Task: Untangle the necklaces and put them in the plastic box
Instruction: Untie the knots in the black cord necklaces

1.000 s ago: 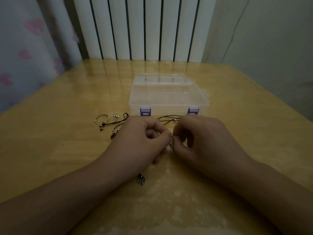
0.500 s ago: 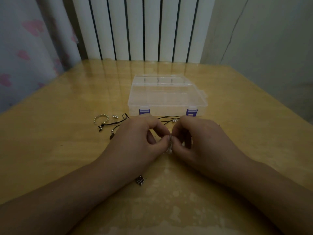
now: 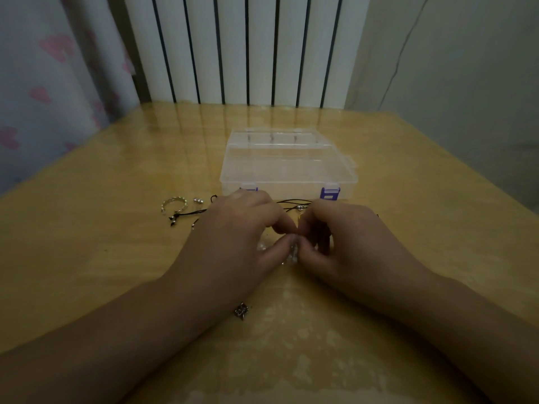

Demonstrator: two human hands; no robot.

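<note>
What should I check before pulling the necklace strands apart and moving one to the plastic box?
1. Grip: left hand and right hand both pinch a small shiny piece between their fingertips: ok.
2. Knot free: hidden between the fingertips: cannot tell.
3. Black cords running from the hands toward the box, clear of snags: partly hidden: cannot tell.
4. Plastic box ready to receive: lid looks down, purple latch lying against the front wall: not ok.
5. Loose pieces out of the way: silver ring lies to the left, small dark charm by the left wrist: ok.
</note>
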